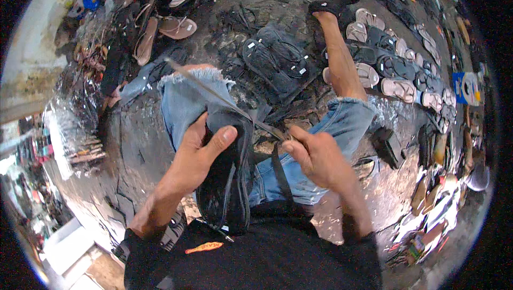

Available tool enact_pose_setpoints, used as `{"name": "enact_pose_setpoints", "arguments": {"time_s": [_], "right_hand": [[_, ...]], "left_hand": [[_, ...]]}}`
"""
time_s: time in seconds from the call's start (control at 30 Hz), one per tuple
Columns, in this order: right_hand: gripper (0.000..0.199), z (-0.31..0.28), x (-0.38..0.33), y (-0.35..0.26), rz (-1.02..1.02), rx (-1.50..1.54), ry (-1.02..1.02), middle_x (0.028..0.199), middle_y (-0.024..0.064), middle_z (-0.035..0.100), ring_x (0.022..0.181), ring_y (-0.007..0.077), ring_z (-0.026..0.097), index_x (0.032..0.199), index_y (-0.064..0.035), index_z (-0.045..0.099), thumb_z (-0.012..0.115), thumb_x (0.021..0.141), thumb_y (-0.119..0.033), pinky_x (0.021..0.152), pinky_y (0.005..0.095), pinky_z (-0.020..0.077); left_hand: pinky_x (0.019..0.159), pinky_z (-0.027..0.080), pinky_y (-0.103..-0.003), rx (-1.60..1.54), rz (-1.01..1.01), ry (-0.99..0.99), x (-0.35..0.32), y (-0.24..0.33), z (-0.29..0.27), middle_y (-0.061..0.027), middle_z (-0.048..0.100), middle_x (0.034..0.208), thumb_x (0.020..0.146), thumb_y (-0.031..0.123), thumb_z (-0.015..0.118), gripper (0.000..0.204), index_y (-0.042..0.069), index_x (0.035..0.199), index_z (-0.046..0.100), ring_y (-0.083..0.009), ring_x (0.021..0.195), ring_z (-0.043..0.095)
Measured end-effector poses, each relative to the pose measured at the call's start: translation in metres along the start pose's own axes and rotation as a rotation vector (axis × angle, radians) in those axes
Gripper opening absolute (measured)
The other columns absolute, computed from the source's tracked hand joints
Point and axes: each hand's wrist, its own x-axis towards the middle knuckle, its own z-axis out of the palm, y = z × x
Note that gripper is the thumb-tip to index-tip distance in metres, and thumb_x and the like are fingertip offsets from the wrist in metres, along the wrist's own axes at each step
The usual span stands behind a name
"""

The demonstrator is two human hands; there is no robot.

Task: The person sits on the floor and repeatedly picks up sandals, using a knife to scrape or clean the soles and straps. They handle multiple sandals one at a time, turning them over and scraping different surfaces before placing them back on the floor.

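Note:
A black sandal (222,183) lies lengthwise over my left thigh, its layered sole edge facing right. My left hand (200,154) grips its far end, with the thumb on top. In my right hand (320,156) is a long, thin-bladed knife (214,93). The fingers are closed round the handle end, which is mostly hidden. The blade slants up to the left, crossing the sandal's far edge; whether it cuts in or only touches cannot be made out. A narrow dark strip (280,175) hangs below the right hand, over the jeans (342,124).
Dark sandals (278,57) lie piled on the floor ahead. Rows of pale and black sandals (398,89) fill the right side. Brown sandals (176,27) lie at the far left, near a clear plastic-wrapped heap (69,124). A dark block (389,146) sits right of my knee.

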Motion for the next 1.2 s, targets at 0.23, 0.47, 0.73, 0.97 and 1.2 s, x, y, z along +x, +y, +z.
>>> {"name": "enact_pose_setpoints", "arguments": {"time_s": [0.23, 0.47, 0.73, 0.97, 1.2], "right_hand": [[0.048, -0.041, 0.078, -0.023, -0.157, 0.089, -0.277, 0.086, 0.026, 0.069, 0.084, 0.0475, 0.066, 0.102, -0.0019, 0.068, 0.048, 0.105, -0.046, 0.076, 0.0538, 0.0513], [0.041, 0.014, 0.105, 0.086, -0.216, 0.575, 0.576, 0.067, -0.0016, 0.049, 0.055, 0.0096, 0.044, 0.099, -0.0065, 0.057, 0.039, 0.11, -0.042, 0.052, 0.0279, 0.0391], [0.034, 0.055, -0.034, 0.033, -0.123, 0.527, 0.636, 0.07, 0.0064, 0.058, 0.06, 0.0161, 0.054, 0.115, -0.005, 0.064, 0.05, 0.106, -0.035, 0.054, 0.0325, 0.0434], [0.039, 0.112, -0.105, 0.041, 0.067, 0.292, 0.412, 0.07, 0.0165, 0.06, 0.063, 0.0401, 0.063, 0.104, -0.0068, 0.061, 0.057, 0.1, -0.045, 0.056, 0.0472, 0.0469], [0.04, 0.063, -0.06, 0.05, 0.053, 0.021, 0.475, 0.073, 0.0176, 0.061, 0.067, 0.041, 0.064, 0.095, -0.0079, 0.057, 0.062, 0.098, -0.047, 0.056, 0.0464, 0.0472]], "left_hand": [[0.1, 0.044, -0.029, 0.004, -0.086, -0.076, 0.015, 0.001, -0.01, -0.0048, 0.064, 0.119, 0.103, 0.032, 0.063, 0.05, 0.0, 0.139, 0.051, -0.0129, 0.111, 0.056], [0.101, 0.051, -0.039, -0.381, 0.462, 0.167, 0.022, 0.006, -0.053, -0.0087, 0.066, 0.125, 0.101, 0.023, 0.062, 0.036, 0.003, 0.132, 0.059, -0.0199, 0.117, 0.061], [0.084, 0.063, -0.034, -0.961, 0.185, 0.151, 0.033, 0.014, 0.036, -0.0041, 0.075, 0.108, 0.097, 0.022, 0.071, 0.023, 0.009, 0.116, 0.067, -0.0182, 0.095, 0.073], [0.086, 0.063, -0.035, -0.997, 0.144, 0.116, 0.031, 0.004, 0.047, -0.0043, 0.074, 0.113, 0.098, 0.022, 0.071, 0.026, 0.01, 0.12, 0.066, -0.0179, 0.098, 0.073], [0.094, 0.06, -0.041, -0.831, 0.183, 0.084, 0.024, -0.023, 0.053, -0.0107, 0.072, 0.117, 0.098, 0.012, 0.068, 0.024, 0.002, 0.119, 0.065, -0.0239, 0.104, 0.071]]}}
